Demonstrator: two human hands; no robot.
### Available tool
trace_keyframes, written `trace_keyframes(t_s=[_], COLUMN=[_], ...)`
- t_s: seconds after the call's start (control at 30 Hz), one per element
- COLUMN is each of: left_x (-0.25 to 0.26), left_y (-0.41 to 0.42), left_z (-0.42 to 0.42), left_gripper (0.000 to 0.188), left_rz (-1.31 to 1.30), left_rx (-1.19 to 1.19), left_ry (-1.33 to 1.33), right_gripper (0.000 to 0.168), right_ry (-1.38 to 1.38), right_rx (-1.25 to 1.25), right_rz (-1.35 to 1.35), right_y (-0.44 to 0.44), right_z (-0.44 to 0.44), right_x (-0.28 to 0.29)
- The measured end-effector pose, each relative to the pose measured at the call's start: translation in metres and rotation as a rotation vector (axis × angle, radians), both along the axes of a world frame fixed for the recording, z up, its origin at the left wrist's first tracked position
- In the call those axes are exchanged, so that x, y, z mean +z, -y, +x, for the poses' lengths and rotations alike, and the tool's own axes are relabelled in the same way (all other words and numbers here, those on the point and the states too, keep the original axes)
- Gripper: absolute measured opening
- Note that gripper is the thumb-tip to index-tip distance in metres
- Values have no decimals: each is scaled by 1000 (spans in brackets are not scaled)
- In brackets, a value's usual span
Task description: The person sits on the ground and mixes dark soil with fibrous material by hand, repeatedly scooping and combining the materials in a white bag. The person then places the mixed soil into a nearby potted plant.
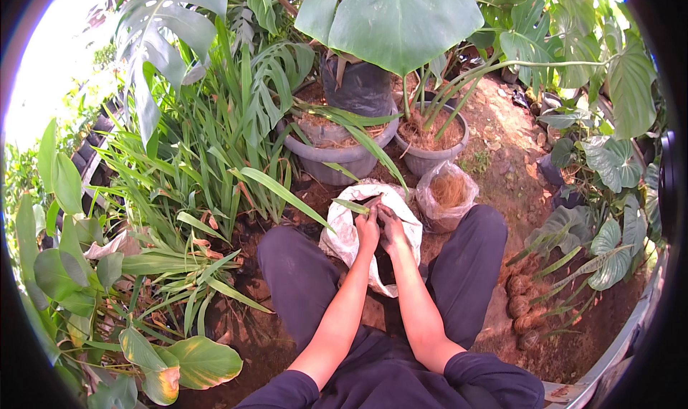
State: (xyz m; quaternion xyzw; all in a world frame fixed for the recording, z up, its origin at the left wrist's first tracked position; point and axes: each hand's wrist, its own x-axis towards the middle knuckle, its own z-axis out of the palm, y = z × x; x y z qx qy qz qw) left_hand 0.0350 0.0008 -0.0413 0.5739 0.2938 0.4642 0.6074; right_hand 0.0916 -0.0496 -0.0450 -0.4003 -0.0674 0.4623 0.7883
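Note:
My left hand (367, 230) is over the mouth of a white woven sack (346, 218). Its fingers are closed around the base of a small plant with a short, cut-looking green leaf (352, 206) pointing left. Pressed close beside it, my right hand (392, 229) has curled, soil-darkened fingers that meet the left fingertips. What lies between the two hands is hidden by the fingers. Dark soil (385, 266) shows inside the sack, which stands on the ground between my knees. Just right of it sits a clear plastic bag (449, 194) of brown fibre.
Two large grey pots, a wide one (338, 161) and a smaller one (430, 159), stand beyond the sack. Dense strap-leaved plants (199, 178) crowd the left. Several fibre-wrapped root balls (520, 307) with narrow leaves line the right. A big leaf (403, 24) overhangs the front.

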Motion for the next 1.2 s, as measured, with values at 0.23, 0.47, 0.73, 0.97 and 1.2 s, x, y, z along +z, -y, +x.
trace_keyframes(t_s=[0.23,0.47,0.73,0.97,1.2], left_x=[16,-6,-10,-18,-7], left_y=[17,0,-2,-4,11], left_z=[6,0,-1,-1,2], left_gripper=[29,34,29,24,23], left_rz=[44,122,90,42,115], left_rx=[16,227,65,104,79], left_ry=[-20,6,64,-33,-14], right_gripper=[23,25,31,24,27], right_ry=[62,-141,-118,-268,-279], right_rx=[-196,12,-34,-7,-7], right_rz=[-3,48,69,-13,90], right_y=[-8,-8,-5,-5,-6], right_z=[2,-10,-15,-9,-2], right_x=[-23,-3,-5,0,-6])
